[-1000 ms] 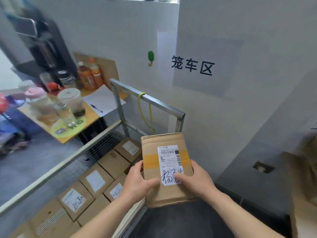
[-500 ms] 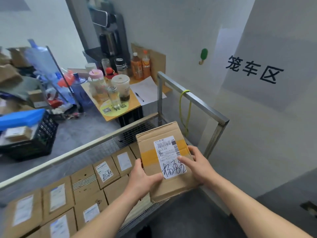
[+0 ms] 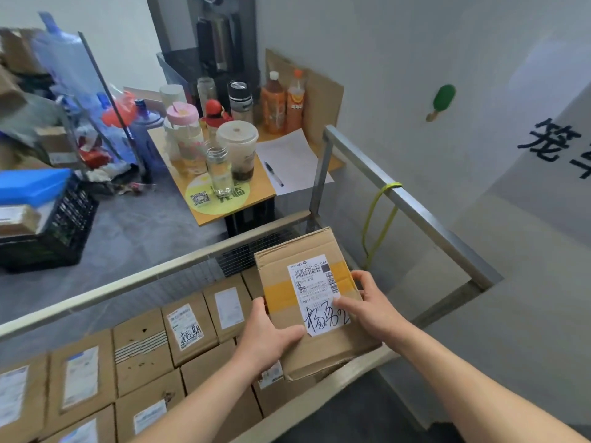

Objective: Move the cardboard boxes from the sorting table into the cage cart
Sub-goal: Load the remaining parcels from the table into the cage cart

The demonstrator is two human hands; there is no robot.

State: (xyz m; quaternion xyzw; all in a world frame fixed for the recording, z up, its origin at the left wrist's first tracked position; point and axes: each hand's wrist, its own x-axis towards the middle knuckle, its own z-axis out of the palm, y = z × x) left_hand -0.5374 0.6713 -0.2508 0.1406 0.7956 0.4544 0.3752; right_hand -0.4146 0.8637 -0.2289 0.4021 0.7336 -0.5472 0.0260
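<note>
A brown cardboard box (image 3: 287, 273) with yellow tape and a white shipping label is held over the right end of the cage cart (image 3: 415, 212). My left hand (image 3: 267, 335) grips its near left edge, thumb on top. On the box's right side my right hand (image 3: 371, 306) holds it, with the thumb lying across the label. The box hangs above the cart's near rail and the boxes inside. Several labelled cardboard boxes (image 3: 140, 350) lie flat in rows on the cart floor.
A small wooden table (image 3: 230, 206) with bottles, cups, paper and a pen stands behind the cart's far rail. A black crate (image 3: 60, 231) with a blue lid sits on the floor at left. A white wall with black characters is at right.
The view has swung left and down, showing more of the cart's inside. The box in both hands has come over the cart's near rail, lower and closer to the stacked boxes.
</note>
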